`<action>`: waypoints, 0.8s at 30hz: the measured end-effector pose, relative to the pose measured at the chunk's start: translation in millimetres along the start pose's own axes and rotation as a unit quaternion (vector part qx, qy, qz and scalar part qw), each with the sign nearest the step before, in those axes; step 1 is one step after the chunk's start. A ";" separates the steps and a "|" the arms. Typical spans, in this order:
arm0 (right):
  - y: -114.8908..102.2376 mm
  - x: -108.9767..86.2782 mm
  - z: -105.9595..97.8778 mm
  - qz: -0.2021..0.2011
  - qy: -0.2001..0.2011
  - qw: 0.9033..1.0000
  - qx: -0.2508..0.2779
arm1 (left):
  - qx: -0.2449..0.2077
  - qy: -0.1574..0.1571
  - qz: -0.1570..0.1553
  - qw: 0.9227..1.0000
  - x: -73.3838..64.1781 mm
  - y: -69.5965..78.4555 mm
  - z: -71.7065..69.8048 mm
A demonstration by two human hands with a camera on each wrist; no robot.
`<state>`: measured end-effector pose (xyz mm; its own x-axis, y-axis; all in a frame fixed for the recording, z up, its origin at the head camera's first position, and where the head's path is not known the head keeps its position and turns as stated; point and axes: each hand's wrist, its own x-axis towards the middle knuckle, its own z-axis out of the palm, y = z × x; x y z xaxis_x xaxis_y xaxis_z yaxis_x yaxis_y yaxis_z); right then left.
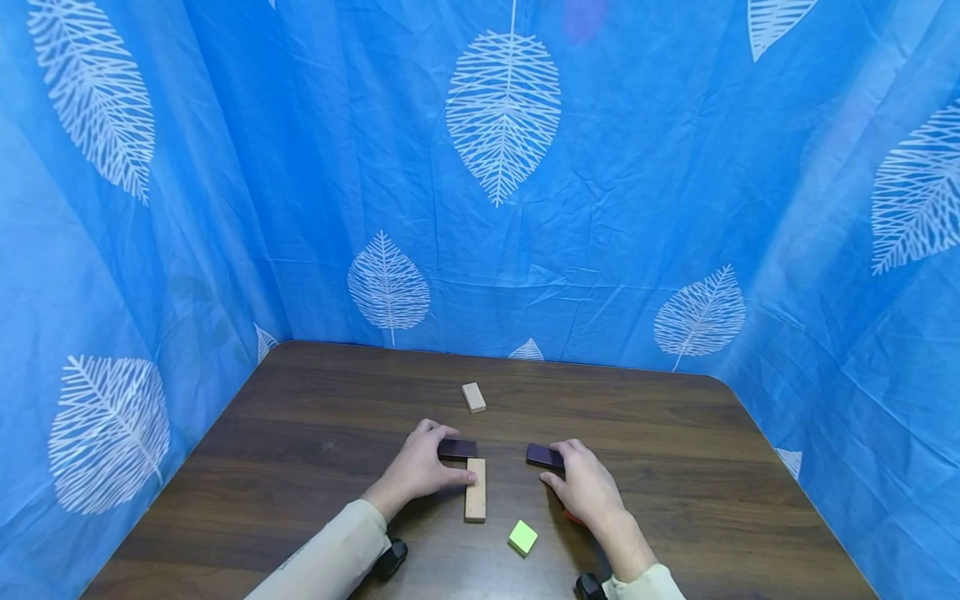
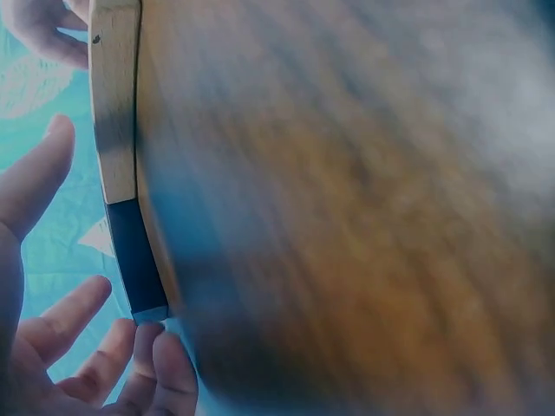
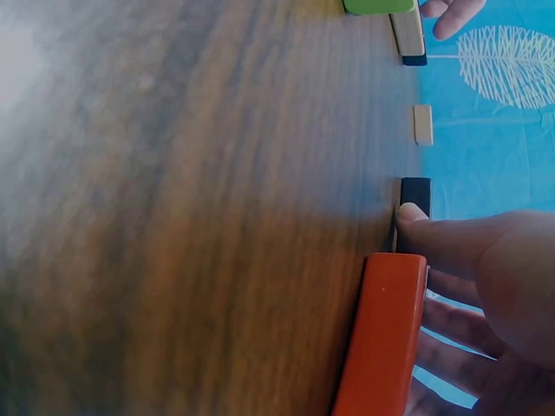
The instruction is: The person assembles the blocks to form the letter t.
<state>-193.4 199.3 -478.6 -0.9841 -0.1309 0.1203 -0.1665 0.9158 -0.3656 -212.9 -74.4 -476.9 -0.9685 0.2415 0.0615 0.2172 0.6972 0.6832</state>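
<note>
My left hand (image 1: 420,467) is spread at a dark block (image 1: 459,450) lying flat on the table. In the left wrist view, its fingertips (image 2: 147,334) meet the dark block's end while the thumb stays raised apart. A long light wooden block (image 1: 476,500) lies endwise against that block, overlapped by the thumb in the head view. My right hand (image 1: 588,487) pinches a second dark block (image 1: 542,455), thumb on the near side and fingers behind. A red block (image 3: 381,338) lies just on the near side of this hand, mostly hidden from the head view.
A small light wooden block (image 1: 474,397) lies farther back on the brown table (image 1: 337,392). Toward the front, a lime-green block (image 1: 522,537) sits between the two forearms. Blue curtains (image 1: 615,208) with white leaf prints surround the table's back and sides.
</note>
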 end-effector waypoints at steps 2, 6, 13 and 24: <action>0.1 0.1 -0.3 -0.006 0.004 1.000 0.001 | -0.002 -0.003 0.002 1.000 0.2 0.1 0.6; 0.8 0.2 -0.9 -0.023 0.018 1.000 0.009 | -0.002 -0.005 -0.002 1.000 1.3 0.3 2.5; 2.3 1.0 0.7 -0.039 0.032 0.998 0.025 | 0.008 -0.009 -0.014 1.000 2.1 -0.1 6.2; 1.8 3.5 -1.3 -0.029 0.030 0.999 0.021 | 0.030 -0.024 0.005 0.999 4.7 1.7 3.8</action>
<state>-197.1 200.9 -477.6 -0.9676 -0.1591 0.1961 -0.2264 0.8904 -0.3948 -216.6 -69.5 -478.3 -0.9596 0.2795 0.0314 0.2345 0.7334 0.6381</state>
